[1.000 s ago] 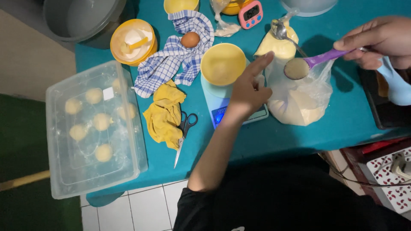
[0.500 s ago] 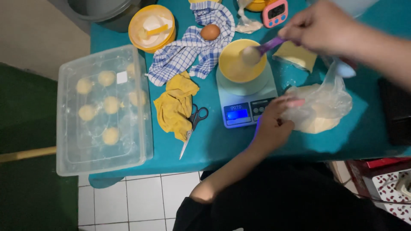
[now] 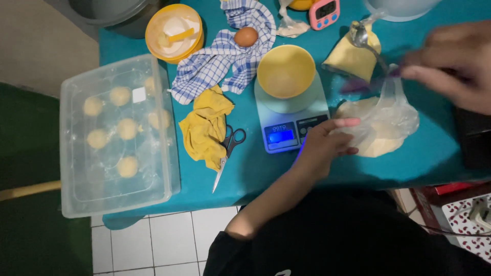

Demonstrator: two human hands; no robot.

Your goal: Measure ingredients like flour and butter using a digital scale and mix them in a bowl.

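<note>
From my remote seat I see my left hand (image 3: 325, 145) resting on the teal table (image 3: 245, 168), fingers lightly curled and pinching the edge of a clear plastic bag (image 3: 381, 125) of pale flour at about 3 o'clock from the scale (image 3: 291, 120). My right hand (image 3: 450, 64), blurred at 2 o'clock, is closed around a purple spoon (image 3: 365, 82) just above the bag's mouth. A yellow bowl (image 3: 285, 70) sits on the scale. At 12 o'clock an egg (image 3: 246, 37) lies on a checked cloth (image 3: 215, 64). At 9 o'clock lie scissors (image 3: 227, 153), a yellow rag (image 3: 207, 125) and a clear box (image 3: 117, 138) of dough balls.
</note>
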